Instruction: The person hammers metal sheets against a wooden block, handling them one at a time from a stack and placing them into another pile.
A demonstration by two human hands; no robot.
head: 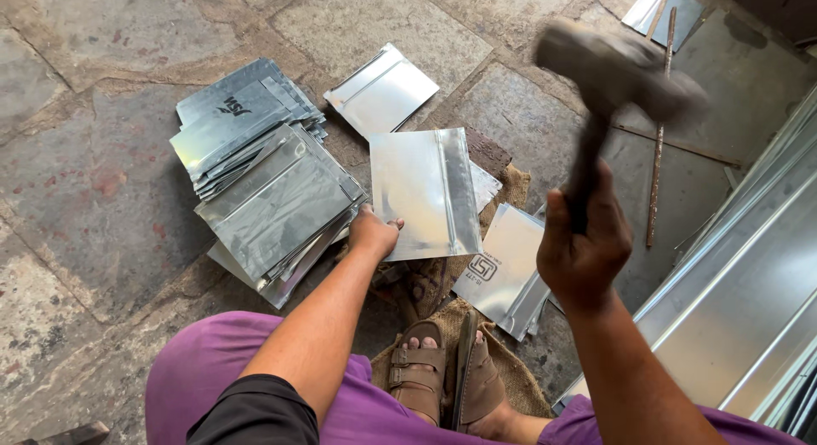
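My right hand (584, 249) grips the dark handle of a wooden mallet (619, 71), raised with its blurred head above the floor at the upper right. My left hand (373, 232) holds the lower left edge of a shiny metal sheet (425, 190) with a folded seam, which lies flat over a brick and burlap in front of me. My sandalled feet (442, 377) rest on the burlap below it.
A fanned stack of folded metal sheets (255, 164) lies to the left on the stone floor. More single sheets (381, 89) lie behind and to the right (504, 270). A thin metal rod (657, 130) and long metal panels (749, 292) lie at the right.
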